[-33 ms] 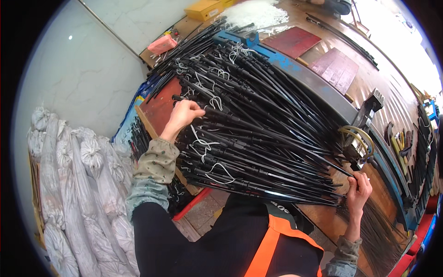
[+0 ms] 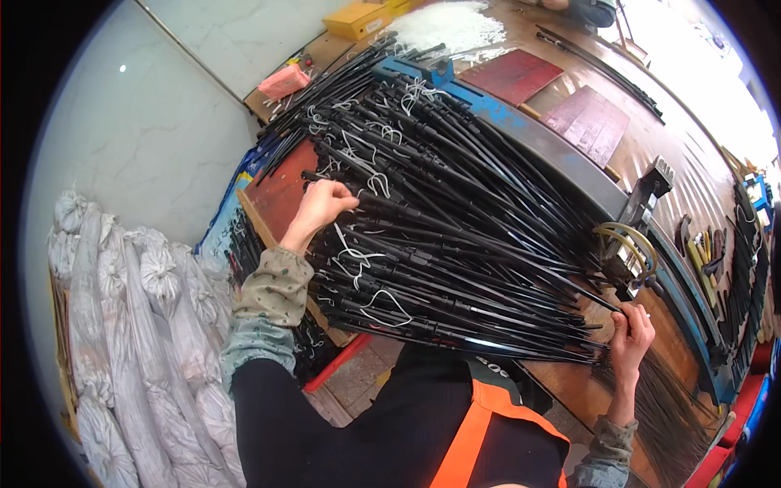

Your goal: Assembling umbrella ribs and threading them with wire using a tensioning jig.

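Note:
A thick heap of long black rods lies across the bench in front of me, with sleeve-like joints and loops of white cord at their left ends. At the heap's left end, my left hand is closed, thumb and fingers pinched on a black rod; its fingertips partly hide the grip. My right hand is closed on the thin right end of a black rod, beside the heap's tips. A small white piece shows at its fingers; what it is I cannot make out.
A metal fixture with curved hoses stands just beyond my right hand. Behind the heap runs a blue metal beam, then dark red boards and a pile of small white pieces. White wrapped bundles stand at left.

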Demonstrator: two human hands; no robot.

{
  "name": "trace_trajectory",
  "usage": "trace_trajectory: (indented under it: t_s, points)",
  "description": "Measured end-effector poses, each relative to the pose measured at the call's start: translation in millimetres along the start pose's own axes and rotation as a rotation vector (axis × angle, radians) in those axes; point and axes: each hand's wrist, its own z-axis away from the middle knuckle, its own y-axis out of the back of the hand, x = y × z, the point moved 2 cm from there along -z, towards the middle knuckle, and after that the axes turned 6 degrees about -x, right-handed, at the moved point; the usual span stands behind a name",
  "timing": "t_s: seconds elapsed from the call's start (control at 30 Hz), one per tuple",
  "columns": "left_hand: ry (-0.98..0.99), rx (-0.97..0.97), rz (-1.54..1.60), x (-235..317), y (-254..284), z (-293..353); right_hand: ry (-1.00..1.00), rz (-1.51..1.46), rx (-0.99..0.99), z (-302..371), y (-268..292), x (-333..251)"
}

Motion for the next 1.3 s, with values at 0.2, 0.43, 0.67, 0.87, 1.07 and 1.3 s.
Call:
trace_trajectory:
  t_s: [0.2, 0.43, 0.67, 0.87, 1.07, 1.3]
  points:
    - [0.024, -0.02, 0.014, -22.6, 26.2, -4.8, -0.004, -0.118, -0.216, -11.2, 3.6, 11.7]
    - [-0.399, 0.673, -0.019, 82.6, 40.6, -3.7, -0.199, -0.316, -0.153, 3.6, 10.2, 23.1]
    - [-1.348, -0.052, -0.079, 307.3, -87.6, 71.1, -0.439, -0.574, -0.514, 14.7, -13.0, -2.8]
    - [-1.349, -0.378, -0.34, 351.9, -169.7, 82.1, -0.496, -0.849, -0.448, 33.5, 8.3, 8.5]
    - [-1.516, 0.005, -0.418, 426.1, -110.8, 46.7, -0.053, 0.035, 0.336, 41.9, 69.9, 82.9]
    - [-1.741, -0.151, -0.428, 501.3, -163.4, 46.3, -0.076, 0.238, 0.431, 37.7, 112.9, 100.1]
